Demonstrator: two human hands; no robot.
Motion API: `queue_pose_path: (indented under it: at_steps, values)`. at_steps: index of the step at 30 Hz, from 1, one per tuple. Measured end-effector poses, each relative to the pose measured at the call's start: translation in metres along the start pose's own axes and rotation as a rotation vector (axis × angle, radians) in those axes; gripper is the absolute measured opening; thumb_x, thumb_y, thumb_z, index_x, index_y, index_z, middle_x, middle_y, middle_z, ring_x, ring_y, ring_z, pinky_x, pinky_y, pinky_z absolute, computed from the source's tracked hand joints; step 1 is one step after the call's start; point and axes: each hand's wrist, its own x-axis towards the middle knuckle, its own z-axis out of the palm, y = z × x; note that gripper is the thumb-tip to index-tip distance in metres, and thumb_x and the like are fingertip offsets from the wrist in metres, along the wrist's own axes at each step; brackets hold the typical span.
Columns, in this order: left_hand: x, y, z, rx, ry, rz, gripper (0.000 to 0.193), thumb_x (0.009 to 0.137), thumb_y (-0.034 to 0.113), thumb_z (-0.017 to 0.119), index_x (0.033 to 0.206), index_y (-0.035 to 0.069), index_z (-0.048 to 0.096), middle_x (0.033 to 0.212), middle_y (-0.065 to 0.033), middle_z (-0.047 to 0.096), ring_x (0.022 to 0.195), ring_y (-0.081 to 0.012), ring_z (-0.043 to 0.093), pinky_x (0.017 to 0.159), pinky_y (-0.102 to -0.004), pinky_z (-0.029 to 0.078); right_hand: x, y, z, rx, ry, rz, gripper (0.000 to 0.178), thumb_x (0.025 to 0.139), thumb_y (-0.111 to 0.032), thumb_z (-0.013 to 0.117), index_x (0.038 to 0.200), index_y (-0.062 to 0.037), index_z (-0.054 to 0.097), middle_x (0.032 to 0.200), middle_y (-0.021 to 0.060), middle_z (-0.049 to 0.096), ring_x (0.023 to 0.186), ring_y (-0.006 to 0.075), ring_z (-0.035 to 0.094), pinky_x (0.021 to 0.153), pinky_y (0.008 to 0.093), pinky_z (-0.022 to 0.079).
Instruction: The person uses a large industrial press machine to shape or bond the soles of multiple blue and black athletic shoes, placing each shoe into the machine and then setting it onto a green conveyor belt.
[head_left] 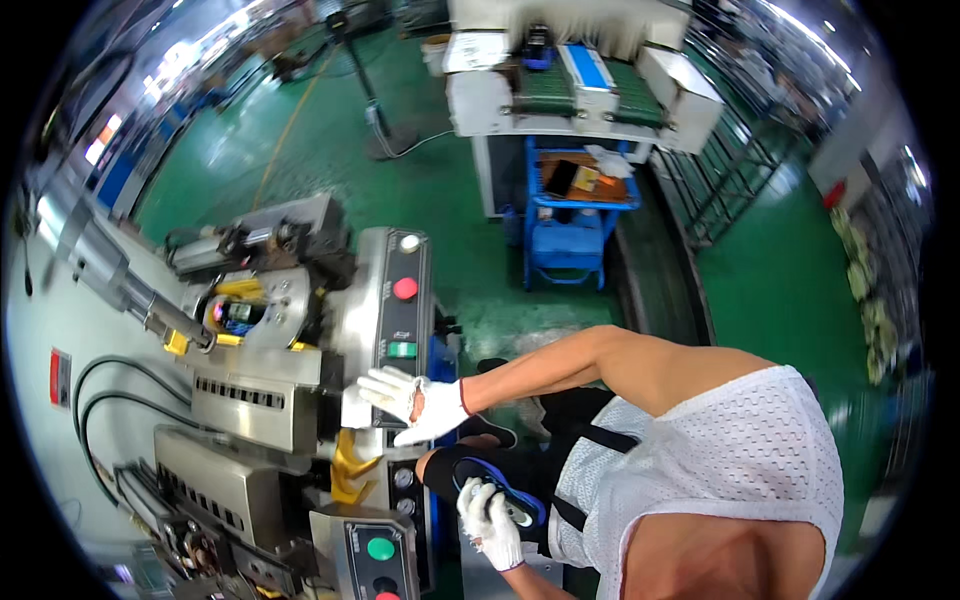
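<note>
My left hand [490, 522], in a white glove, is closed on a dark shoe upper [532, 508] with blue edging and a pale part inside. It is held low in front of my body, above my dark-clad leg; the fingers hide part of it. Farther off, my right hand [412, 404], also gloved in white, stretches out flat with its fingers apart. It lies over the lower end of the machine's control panel [398, 325], just below a green switch [402, 349]. Whether it touches the panel I cannot tell. A patch of bare skin shows through that glove.
A metal machine with steel blocks [255, 395], black hoses [95, 400] and a yellow bracket [350, 470] stands at the left. A second panel has a green button [381, 548]. Beyond are a blue cart [568, 245], a conveyor machine [480, 105] and a stand [375, 115].
</note>
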Motion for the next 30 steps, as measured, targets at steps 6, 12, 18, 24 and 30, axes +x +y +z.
queue_pose_path:
  at_steps: [6,12,18,24,30]
  values:
    - [0.043,0.04,0.032,0.162,0.093,0.225,0.024,0.09,-0.009,0.057,0.113,-0.005,0.065,0.122,-0.0175,0.067,0.114,-0.0299,0.063,0.107,-0.0412,0.047,-0.153,-0.064,-0.122,0.338,-0.065,0.271,0.111,0.089,-0.045,0.073,0.166,0.0023,0.008,0.172,0.0274,0.008,0.161,0.0372,0.009,0.129,0.0459,0.016]
    - [0.124,0.141,0.136,0.104,-0.09,0.619,0.028,0.088,-0.013,0.065,0.113,-0.002,0.066,0.133,-0.0203,0.063,0.125,-0.0336,0.061,0.111,-0.0429,0.046,-0.211,-0.099,-0.193,0.303,0.194,0.412,0.121,0.076,-0.035,0.087,0.163,0.0068,0.014,0.17,0.0277,0.015,0.16,0.0383,0.015,0.129,0.0439,0.018]
    - [0.167,0.204,0.234,0.075,-0.31,0.982,0.059,0.083,-0.006,0.077,0.138,0.004,0.059,0.154,-0.0248,0.048,0.139,-0.0416,0.052,0.112,-0.047,0.046,-0.195,0.023,-0.257,-0.093,0.967,0.363,0.1,0.087,-0.02,0.076,0.162,0.0085,0.017,0.165,0.0304,0.027,0.156,0.0351,0.031,0.126,0.0412,0.027]
    - [0.147,0.107,0.23,0.201,-0.387,0.793,0.047,0.086,0.0,0.078,0.13,0.002,0.064,0.145,-0.0265,0.057,0.131,-0.0452,0.059,0.107,-0.0471,0.05,-0.142,0.235,-0.387,-0.282,1.18,0.885,0.109,0.082,-0.057,0.073,0.158,0.0076,0.03,0.153,0.034,0.047,0.143,0.044,0.047,0.121,0.0429,0.036]
    - [0.097,0.0,0.171,0.363,-0.252,0.238,0.04,0.089,0.004,0.075,0.128,-0.001,0.065,0.138,-0.0222,0.062,0.126,-0.0402,0.062,0.106,-0.0432,0.05,-0.146,0.376,-0.478,-0.598,0.766,1.323,0.117,0.083,-0.085,0.05,0.153,0.008,0.04,0.147,0.0286,0.056,0.136,0.0379,0.057,0.113,0.0442,0.044]
